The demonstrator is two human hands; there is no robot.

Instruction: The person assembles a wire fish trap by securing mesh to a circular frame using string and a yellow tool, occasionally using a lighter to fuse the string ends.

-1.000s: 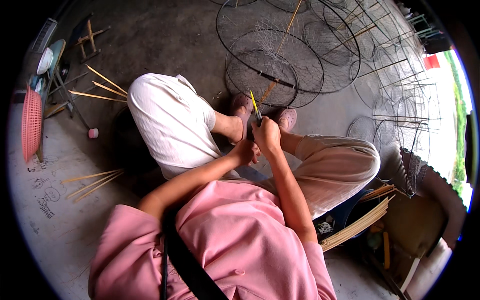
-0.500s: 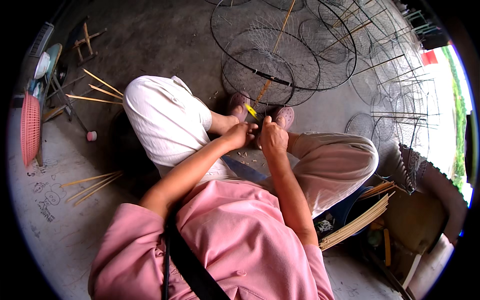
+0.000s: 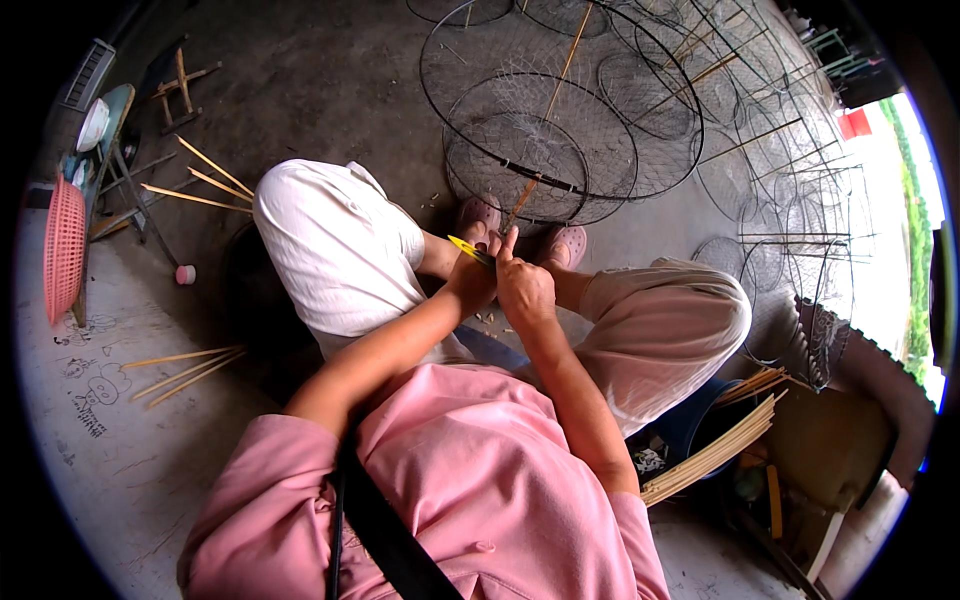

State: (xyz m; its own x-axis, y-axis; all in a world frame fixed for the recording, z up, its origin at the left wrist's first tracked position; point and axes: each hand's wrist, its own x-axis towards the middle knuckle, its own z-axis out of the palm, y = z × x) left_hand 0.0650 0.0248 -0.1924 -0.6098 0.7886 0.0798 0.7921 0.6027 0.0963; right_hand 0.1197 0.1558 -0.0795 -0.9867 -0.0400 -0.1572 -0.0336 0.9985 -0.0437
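My hands meet between my knees, close to my feet. My right hand is closed around a yellow pointed tool with a dark part, whose exact kind is unclear; its tip points up and left above my left hand. My left hand is curled beside it, its fingers partly hidden, gripping something I cannot make out. A bamboo stick runs down from the black hoop of a round net cage to my fingertips. The cage stands just beyond my feet, its mesh stretched over several rings.
More net cages crowd the far right. A bundle of bamboo strips leans from a dark blue bucket at my right. Loose sticks lie at left, near a pink basket and a small wooden stool.
Both hands have drawn closer together, the right moving slightly left. The yellow tool has shifted left and down and now crosses above my left hand. The hoop has moved slightly.
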